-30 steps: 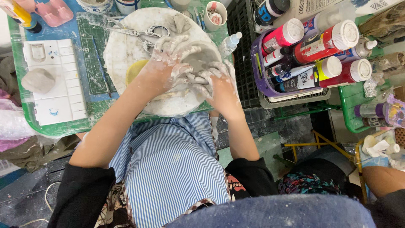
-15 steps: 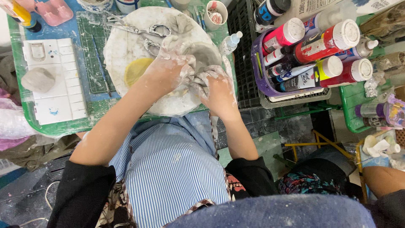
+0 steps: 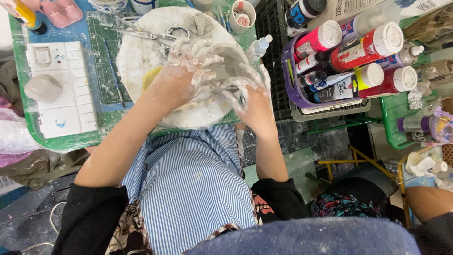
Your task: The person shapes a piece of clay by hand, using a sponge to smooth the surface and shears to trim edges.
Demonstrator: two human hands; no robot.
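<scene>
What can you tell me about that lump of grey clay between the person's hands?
The grey clay piece looks wet and smooth, shaped like a small hollow bowl or pot lying tilted on its side. It sits on a round white board smeared with clay. The left hand grips it from one side with spread, clay-coated fingers; the right hand cups it from the other. Much of it is hidden beneath them.

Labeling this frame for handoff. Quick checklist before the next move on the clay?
1. Both hands on clay: ok. Left hand and right hand wrap the clay.
2. Clay over the round board: ok.
3. Scissors apart from hands: ok, on the board's far edge.
4. Cup upright: ok.
5. Paint bottles contained: ok, lying in the basket.
6. Clay shape intact: cannot tell, hands cover most of it.
</scene>
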